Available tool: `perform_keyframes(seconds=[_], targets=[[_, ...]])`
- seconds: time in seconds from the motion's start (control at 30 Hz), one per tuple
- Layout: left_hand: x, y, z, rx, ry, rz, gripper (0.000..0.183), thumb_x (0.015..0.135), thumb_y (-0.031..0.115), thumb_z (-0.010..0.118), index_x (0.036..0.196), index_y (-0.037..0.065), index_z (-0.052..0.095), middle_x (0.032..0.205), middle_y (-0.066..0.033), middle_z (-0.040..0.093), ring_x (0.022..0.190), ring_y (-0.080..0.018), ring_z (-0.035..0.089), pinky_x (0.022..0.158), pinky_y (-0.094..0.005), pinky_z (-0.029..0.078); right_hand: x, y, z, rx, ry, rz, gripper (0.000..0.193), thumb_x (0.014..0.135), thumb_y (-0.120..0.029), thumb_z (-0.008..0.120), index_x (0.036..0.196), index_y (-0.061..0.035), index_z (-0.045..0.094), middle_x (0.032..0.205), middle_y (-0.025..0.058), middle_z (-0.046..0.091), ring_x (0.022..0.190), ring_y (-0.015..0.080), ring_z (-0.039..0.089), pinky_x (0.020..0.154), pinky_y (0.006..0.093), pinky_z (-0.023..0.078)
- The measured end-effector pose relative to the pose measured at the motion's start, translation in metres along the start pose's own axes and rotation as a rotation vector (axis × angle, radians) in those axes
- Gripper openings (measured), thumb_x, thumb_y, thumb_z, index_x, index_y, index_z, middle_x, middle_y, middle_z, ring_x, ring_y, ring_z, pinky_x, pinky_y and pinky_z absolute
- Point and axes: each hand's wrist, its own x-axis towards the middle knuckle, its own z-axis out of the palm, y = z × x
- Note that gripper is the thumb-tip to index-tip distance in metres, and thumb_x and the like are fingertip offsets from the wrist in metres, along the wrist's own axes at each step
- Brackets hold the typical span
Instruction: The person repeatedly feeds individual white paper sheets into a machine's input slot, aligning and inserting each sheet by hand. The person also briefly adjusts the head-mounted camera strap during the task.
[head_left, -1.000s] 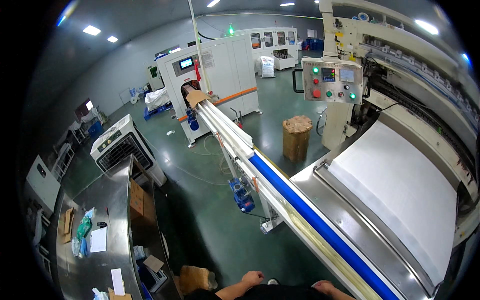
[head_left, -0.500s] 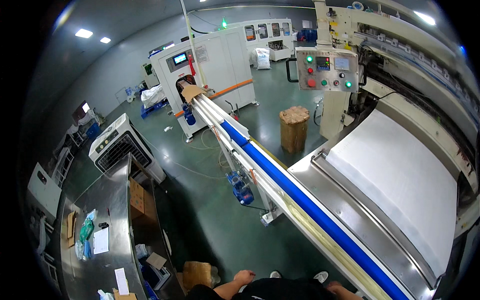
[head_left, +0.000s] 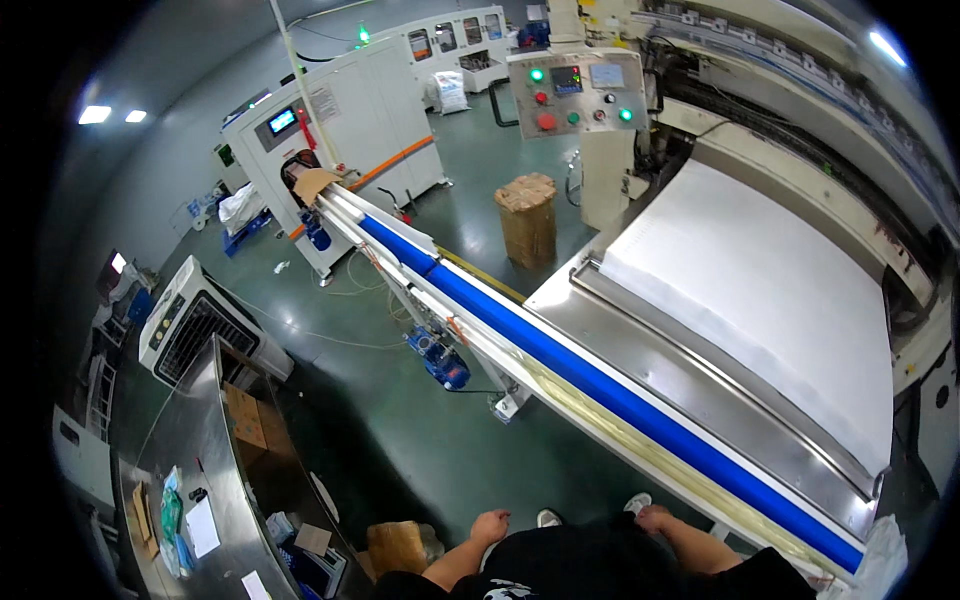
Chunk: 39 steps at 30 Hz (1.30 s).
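- The left hand (head_left: 490,525) and right hand (head_left: 652,518) hang low against the black shirt; their fingers look curled, but they are small and partly turned away, so I cannot tell whether they are closed or holding anything.
- The conveyor (head_left: 600,390) lies ahead of both hands' fingers, nearest the right; its long axis runs slantwise from far ahead on the left to near on the right, past the right fingers.
- Its blue belt (head_left: 700,453) is smooth, flat and narrow, between white rails; pale yellow strands (head_left: 600,412) lie lengthwise along the side nearer the fingers.
- Beyond it, ahead and right of the right fingers, is a shiny steel plate (head_left: 640,345) with a slim bar (head_left: 720,383) roughly parallel to the belt.
- Past the bar, a broad, matt white sheet (head_left: 750,310) curves upward, its long axis slanting likewise.
- A brown, boxy bundle (head_left: 393,550) sits left of the left fingers.
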Motion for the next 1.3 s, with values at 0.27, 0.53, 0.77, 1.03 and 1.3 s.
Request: perform_keyframes(seconds=[0.27,0.53,0.77,1.03,1.3], targets=[[-0.001,-0.024,0.028,-0.047,0.036,-0.026,0.03,0.084,0.028,0.047,0.106,0.02,0.066,0.103,-0.0133,0.065,0.099,-0.0326,0.059,0.088,-0.042,0.047,-0.016,-0.007,-0.009,0.176,-0.05,0.145,0.032,0.075,-0.035,0.053,0.087,-0.009,0.068,0.094,0.0162,0.065,0.09,0.0345,0.062,0.073,0.042,0.048],[-0.001,-0.026,0.028,-0.047,-0.047,-0.102,0.028,0.078,0.03,0.055,0.099,0.02,0.069,0.102,-0.0109,0.066,0.099,-0.0306,0.06,0.087,-0.0409,0.048,-0.022,-0.001,-0.007,0.137,-0.046,0.168,0.037,0.074,-0.037,0.053,0.091,-0.008,0.067,0.096,0.0156,0.066,0.09,0.0341,0.062,0.074,0.0417,0.048],[0.008,-0.02,0.022,0.005,-0.043,-0.063,0.027,0.078,0.032,0.057,0.098,0.02,0.069,0.1,-0.0108,0.066,0.097,-0.0301,0.061,0.085,-0.0404,0.048,-0.031,-0.016,-0.021,0.206,0.029,0.196,0.038,0.076,-0.039,0.05,0.088,-0.0065,0.067,0.092,0.016,0.066,0.087,0.0331,0.062,0.072,0.0409,0.048],[0.008,-0.016,0.017,-0.066,-0.09,-0.077,0.028,0.079,0.035,0.059,0.101,0.022,0.069,0.102,-0.0102,0.066,0.098,-0.0295,0.061,0.086,-0.0395,0.048,-0.028,-0.014,-0.018,0.201,0.0,0.211,0.035,0.076,-0.037,0.05,0.085,-0.0072,0.067,0.091,0.0151,0.066,0.087,0.0311,0.063,0.072,0.0409,0.048],[0.0,-0.017,0.017,0.026,-0.097,-0.03,0.031,0.081,0.03,0.054,0.108,0.021,0.066,0.108,-0.0117,0.064,0.103,-0.0319,0.058,0.09,-0.0412,0.046,-0.009,0.006,0.008,0.189,-0.058,0.281,0.036,0.075,-0.038,0.052,0.09,-0.0084,0.067,0.093,0.0148,0.066,0.088,0.0315,0.062,0.073,0.0404,0.048]])
